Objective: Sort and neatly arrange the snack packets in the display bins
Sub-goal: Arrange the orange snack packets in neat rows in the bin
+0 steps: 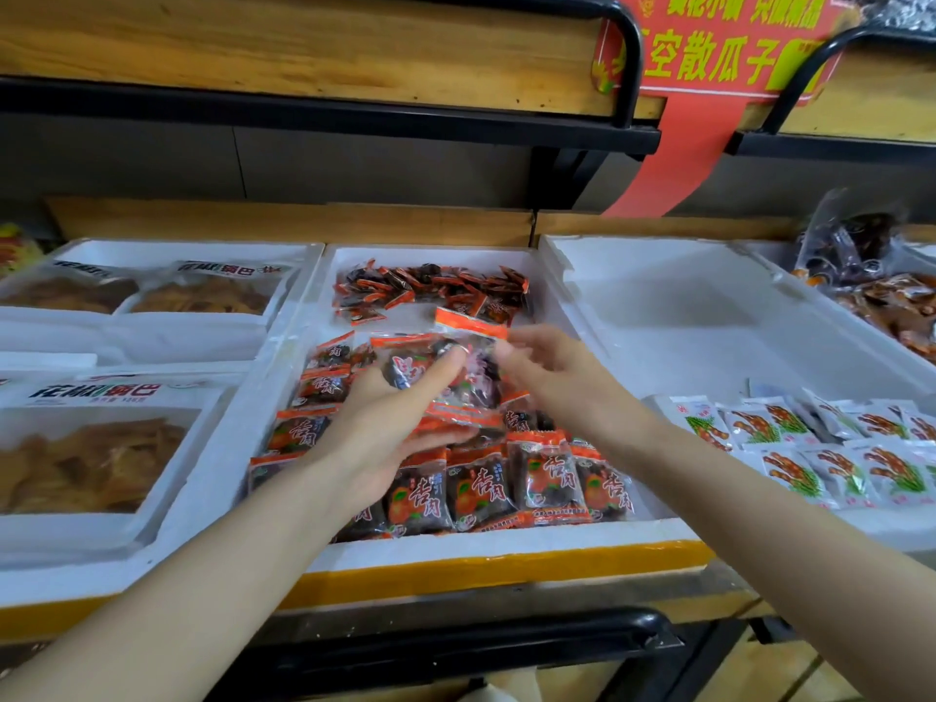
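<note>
You hold a few packets (456, 382) just above the middle bin (506, 542), over the rows (506, 483) lying in it. Your left hand (395, 428) grips them from below, thumb pressed on top. Your right hand (552, 377), fingers loosely spread, meets their right edge; a pinch cannot be told.

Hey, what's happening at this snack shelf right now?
A person is tidying the middle white foam bin. Their left hand holds a small bunch of orange-and-dark snack packets above it. The right hand reaches to the bunch's upper edge; whether it pinches a packet is unclear. Along the bin's front, matching packets sit in a neat row, and a loose pile of smaller packets lies at the back.
</note>
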A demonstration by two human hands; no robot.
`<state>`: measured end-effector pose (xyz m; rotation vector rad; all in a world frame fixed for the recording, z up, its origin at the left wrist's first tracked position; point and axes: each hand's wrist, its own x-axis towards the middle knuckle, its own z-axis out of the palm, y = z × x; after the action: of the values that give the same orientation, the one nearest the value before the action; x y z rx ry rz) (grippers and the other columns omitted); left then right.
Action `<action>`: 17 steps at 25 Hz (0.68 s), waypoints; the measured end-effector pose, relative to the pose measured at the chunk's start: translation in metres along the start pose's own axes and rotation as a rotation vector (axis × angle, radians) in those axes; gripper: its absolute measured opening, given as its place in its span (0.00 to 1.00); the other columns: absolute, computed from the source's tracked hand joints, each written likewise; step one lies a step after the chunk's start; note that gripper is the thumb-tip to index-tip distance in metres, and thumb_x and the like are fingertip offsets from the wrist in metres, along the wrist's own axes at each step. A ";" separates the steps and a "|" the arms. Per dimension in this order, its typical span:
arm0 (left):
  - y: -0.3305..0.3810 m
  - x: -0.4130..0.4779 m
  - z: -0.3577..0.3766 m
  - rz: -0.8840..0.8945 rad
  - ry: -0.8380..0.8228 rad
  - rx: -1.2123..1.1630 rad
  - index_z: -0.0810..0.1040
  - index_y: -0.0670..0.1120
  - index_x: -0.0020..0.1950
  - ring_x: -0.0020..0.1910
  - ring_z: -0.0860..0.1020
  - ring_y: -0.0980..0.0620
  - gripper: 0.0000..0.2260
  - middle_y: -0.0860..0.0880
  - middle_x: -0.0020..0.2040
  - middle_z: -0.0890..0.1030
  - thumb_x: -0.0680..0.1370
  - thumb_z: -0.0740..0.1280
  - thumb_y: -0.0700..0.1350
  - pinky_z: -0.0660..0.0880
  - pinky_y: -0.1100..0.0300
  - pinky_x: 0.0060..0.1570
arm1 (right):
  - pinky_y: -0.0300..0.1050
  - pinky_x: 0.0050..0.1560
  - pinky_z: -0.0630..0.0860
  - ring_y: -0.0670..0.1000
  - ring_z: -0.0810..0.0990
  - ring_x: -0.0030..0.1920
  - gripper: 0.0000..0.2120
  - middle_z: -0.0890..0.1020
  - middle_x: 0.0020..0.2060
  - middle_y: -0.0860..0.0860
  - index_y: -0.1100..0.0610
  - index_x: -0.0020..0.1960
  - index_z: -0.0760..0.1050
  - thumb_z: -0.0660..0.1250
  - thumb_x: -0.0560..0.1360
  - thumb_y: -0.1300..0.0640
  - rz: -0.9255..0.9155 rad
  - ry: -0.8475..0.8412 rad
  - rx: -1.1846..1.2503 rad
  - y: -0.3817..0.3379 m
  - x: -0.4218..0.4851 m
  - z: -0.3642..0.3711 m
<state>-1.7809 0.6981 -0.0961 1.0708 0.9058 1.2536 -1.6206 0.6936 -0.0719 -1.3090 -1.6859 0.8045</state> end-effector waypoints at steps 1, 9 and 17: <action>0.000 -0.004 0.001 0.007 -0.032 0.027 0.80 0.49 0.56 0.56 0.81 0.48 0.18 0.48 0.54 0.84 0.66 0.72 0.50 0.81 0.51 0.41 | 0.55 0.56 0.77 0.56 0.81 0.50 0.17 0.81 0.50 0.59 0.61 0.59 0.74 0.63 0.77 0.49 0.025 -0.065 0.061 -0.005 -0.001 0.005; 0.016 -0.016 -0.043 0.091 0.069 0.002 0.78 0.43 0.57 0.44 0.84 0.46 0.18 0.43 0.49 0.83 0.69 0.71 0.47 0.82 0.51 0.41 | 0.36 0.34 0.78 0.46 0.80 0.32 0.09 0.82 0.40 0.55 0.63 0.52 0.76 0.66 0.76 0.58 0.076 0.031 0.326 -0.011 0.020 0.004; 0.042 -0.009 -0.104 0.232 0.339 0.015 0.77 0.47 0.47 0.42 0.82 0.49 0.02 0.48 0.40 0.83 0.75 0.68 0.43 0.82 0.55 0.35 | 0.46 0.43 0.79 0.51 0.80 0.41 0.11 0.80 0.45 0.54 0.56 0.51 0.69 0.70 0.73 0.56 -0.056 0.127 -0.143 -0.008 0.099 0.038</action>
<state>-1.8926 0.7015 -0.0850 1.0127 1.0677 1.6581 -1.6684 0.7872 -0.0595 -1.3736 -1.6956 0.5643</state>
